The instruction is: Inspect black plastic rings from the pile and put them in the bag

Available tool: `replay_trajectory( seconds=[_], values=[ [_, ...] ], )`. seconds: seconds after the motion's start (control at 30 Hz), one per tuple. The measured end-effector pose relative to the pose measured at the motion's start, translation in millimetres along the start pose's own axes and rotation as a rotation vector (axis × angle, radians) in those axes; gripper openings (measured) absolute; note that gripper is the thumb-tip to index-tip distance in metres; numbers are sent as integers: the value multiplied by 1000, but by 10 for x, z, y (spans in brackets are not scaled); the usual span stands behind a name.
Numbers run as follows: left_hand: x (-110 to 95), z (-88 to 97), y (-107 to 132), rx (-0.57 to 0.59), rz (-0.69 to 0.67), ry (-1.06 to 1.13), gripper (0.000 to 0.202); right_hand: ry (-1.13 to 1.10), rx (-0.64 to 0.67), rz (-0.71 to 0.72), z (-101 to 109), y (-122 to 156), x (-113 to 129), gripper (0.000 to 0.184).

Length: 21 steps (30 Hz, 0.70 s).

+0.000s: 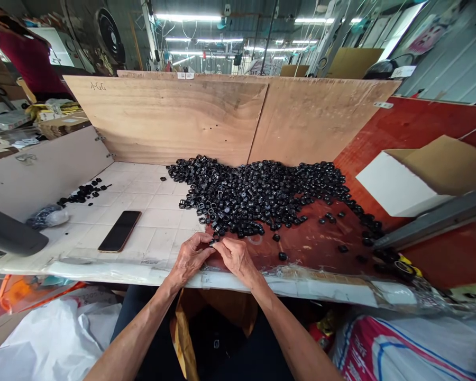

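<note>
Left hand (188, 259) and right hand (236, 256) held close together at the front edge of the table (115, 273), fingers curled inward, fingertips meeting and pinching a small black plastic ring (213, 243). Both forearms (130, 338) (293, 338) converge from the lower corners, wrists bent slightly. The pinched ring sits near the line between a white tiled sheet (143, 211) and a red board (313, 238). Beyond the hands, a broad heap of similar rings (254, 196) spreads across both surfaces. Farther left lie a black phone (119, 230), a smaller ring cluster (83, 193) and a clear bag (47, 217). Plywood panels (162, 119) stand behind the heap.
</note>
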<state>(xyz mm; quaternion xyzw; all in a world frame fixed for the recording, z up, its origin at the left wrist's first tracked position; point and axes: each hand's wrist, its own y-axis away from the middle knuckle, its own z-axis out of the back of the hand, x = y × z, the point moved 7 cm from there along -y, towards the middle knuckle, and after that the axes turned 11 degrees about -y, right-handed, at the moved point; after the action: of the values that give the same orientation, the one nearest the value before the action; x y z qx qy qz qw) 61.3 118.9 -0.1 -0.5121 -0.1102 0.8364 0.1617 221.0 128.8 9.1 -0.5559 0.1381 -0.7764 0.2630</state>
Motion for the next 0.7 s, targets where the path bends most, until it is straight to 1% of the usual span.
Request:
replay_trajectory(
  seconds=[0.1,0.17,0.2,0.27,0.37,0.43,0.57,0.63,0.7],
  values=[
    [-27,-5,0,16,-7,-3,20,-120,-9,-141,22,-1,-36,21],
    [-38,3,3,12,-8,-6,20,-203,16,-226,20,7,-64,14],
    [-36,6,4,10,1,-2,19,-229,32,-244,18,9,-67,12],
    [-17,1,6,18,30,14,19,-243,44,-228,32,6,-51,10],
    [0,-16,9,38,59,41,19,-209,46,-155,58,-6,-3,15],
    [-3,-18,8,34,58,55,19,-215,57,-132,54,-10,19,17],
    [-1,-23,8,35,57,35,19,-234,50,-101,61,-22,59,12],
    [15,-29,9,41,72,35,19,-239,52,-60,66,-29,93,14],
    [29,-35,11,49,89,59,19,-245,45,-55,70,-29,94,19]
  ],
)
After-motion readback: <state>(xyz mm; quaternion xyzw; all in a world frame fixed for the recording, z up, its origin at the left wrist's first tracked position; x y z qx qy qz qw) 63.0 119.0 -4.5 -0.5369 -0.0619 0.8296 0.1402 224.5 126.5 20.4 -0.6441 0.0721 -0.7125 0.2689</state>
